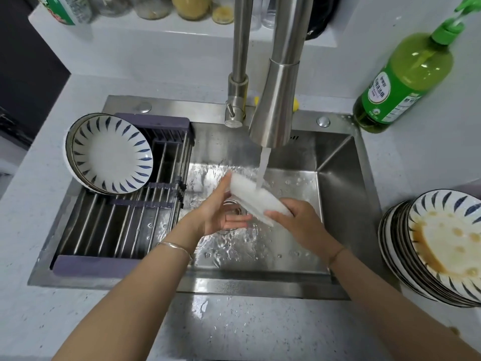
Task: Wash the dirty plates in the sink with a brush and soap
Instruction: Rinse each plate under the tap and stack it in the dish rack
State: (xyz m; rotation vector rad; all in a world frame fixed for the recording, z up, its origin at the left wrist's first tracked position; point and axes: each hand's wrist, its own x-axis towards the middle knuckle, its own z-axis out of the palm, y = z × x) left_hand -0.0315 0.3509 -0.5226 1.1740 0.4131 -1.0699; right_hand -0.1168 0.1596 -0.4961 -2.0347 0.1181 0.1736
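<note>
Under the tap's stream, over the middle of the sink, the right hand grips the near-right end of a white plate, fingers curled round its rim. The plate is tilted, its underside up. The left hand lies with straight fingers, palm up below the plate, one fingertip touching its far-left edge. Water spreads over the sink floor around the drain. On the left, a drying rack spans the basin and holds clean blue-leaf plates leaning upright at its far end. On the desk to the right stands a stack of dirty plates, the top one smeared with brown sauce. Far right stands a green soap bottle; its label is too blurred to read. The steel faucet rises behind the hands, with jars on a shelf beyond.
</note>
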